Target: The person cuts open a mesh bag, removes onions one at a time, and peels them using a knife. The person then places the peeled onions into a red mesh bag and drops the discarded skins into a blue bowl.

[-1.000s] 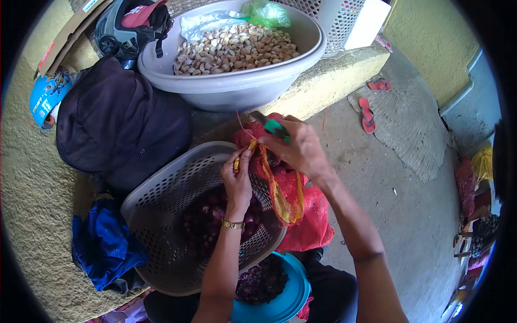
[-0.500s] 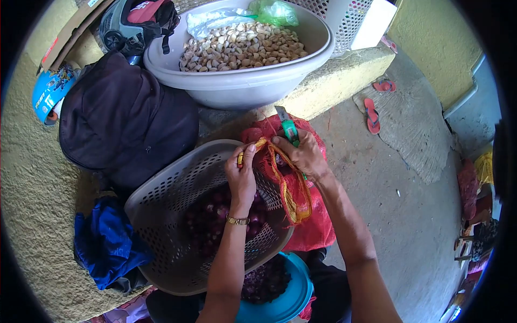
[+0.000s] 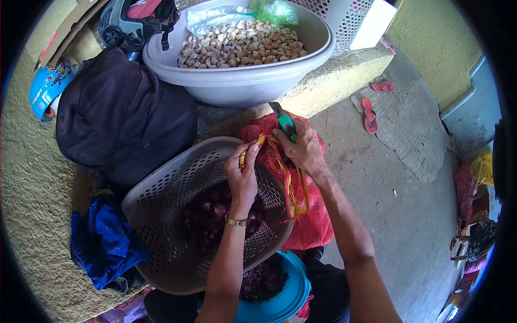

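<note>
With your left hand (image 3: 242, 169) pinching the yellow-and-red woven edging (image 3: 291, 198) of the red mesh sack (image 3: 318, 223) beside the grey-brown perforated plastic basket (image 3: 159, 196), and your right hand (image 3: 306, 149) wrapped around the green-handled, grey-bladed knife (image 3: 286, 124), snagging mesh could make the blade slip and nick you.
</note>
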Available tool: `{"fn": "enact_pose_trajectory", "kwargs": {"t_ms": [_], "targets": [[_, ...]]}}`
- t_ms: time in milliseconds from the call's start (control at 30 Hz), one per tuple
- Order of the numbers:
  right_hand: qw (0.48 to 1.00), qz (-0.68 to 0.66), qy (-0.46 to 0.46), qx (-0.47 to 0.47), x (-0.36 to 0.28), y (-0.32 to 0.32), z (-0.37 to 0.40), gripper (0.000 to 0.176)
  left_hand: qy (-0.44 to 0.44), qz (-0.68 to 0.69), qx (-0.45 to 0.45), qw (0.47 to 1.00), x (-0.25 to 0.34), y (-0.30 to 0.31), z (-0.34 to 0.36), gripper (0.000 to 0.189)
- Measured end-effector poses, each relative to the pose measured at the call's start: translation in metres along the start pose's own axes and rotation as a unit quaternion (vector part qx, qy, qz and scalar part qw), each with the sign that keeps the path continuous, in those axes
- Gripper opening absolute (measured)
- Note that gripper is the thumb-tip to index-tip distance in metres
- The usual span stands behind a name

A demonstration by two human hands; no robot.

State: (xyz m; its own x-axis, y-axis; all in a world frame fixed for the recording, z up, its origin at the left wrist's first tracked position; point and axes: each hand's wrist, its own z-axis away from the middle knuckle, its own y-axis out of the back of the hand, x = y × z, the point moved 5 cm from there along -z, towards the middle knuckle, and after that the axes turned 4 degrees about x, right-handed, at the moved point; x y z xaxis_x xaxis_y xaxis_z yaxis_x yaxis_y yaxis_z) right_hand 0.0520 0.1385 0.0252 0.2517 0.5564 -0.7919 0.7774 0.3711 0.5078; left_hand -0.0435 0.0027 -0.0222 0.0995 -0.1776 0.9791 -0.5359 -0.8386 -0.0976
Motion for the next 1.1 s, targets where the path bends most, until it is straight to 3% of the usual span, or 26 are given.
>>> {"fn": "enact_pose_trajectory", "kwargs": {"t_ms": [100,167,200,267,300,367,600,667,1100], "targets": [[0.996,0.04,0.081,0.025,-0.013,0.016,0.009,0.024,0.011,0.017,0.005,1.0,-0.002,-0.001,0.001,0.027],[0.996,0.083,-0.003,-0.025,-0.012,0.024,0.015,0.025,0.014,0.028,0.008,0.999,-0.004,-0.001,0.0,0.027],[0.996,0.083,-0.003,-0.025,-0.017,0.029,0.02,0.025,0.011,0.027,0.01,1.0,-0.006,-0.001,0.0,0.026],[0.978,0.185,0.046,-0.088,-0.028,0.03,0.034,0.018,0.009,0.027,0.012,1.0,-0.008,-0.001,0.001,0.026],[0.978,0.186,0.046,-0.087,-0.03,0.03,0.039,0.018,0.015,0.025,0.009,1.0,-0.009,-0.001,0.001,0.026],[0.968,0.202,0.136,-0.053,-0.043,0.028,0.048,0.015,0.02,0.022,0.006,1.0,-0.01,-0.002,0.001,0.026],[0.946,0.294,0.116,-0.073,-0.057,0.004,0.051,0.007,0.029,0.038,0.015,0.999,-0.01,-0.004,0.002,0.025],[0.93,0.342,0.055,-0.122,-0.06,0.0,0.045,0.008,0.032,0.039,0.013,0.999,-0.005,-0.004,0.003,0.024],[0.932,0.347,0.063,-0.083,-0.048,-0.021,0.052,0.01,0.021,0.03,0.012,0.999,-0.005,-0.004,0.004,0.021]]}}
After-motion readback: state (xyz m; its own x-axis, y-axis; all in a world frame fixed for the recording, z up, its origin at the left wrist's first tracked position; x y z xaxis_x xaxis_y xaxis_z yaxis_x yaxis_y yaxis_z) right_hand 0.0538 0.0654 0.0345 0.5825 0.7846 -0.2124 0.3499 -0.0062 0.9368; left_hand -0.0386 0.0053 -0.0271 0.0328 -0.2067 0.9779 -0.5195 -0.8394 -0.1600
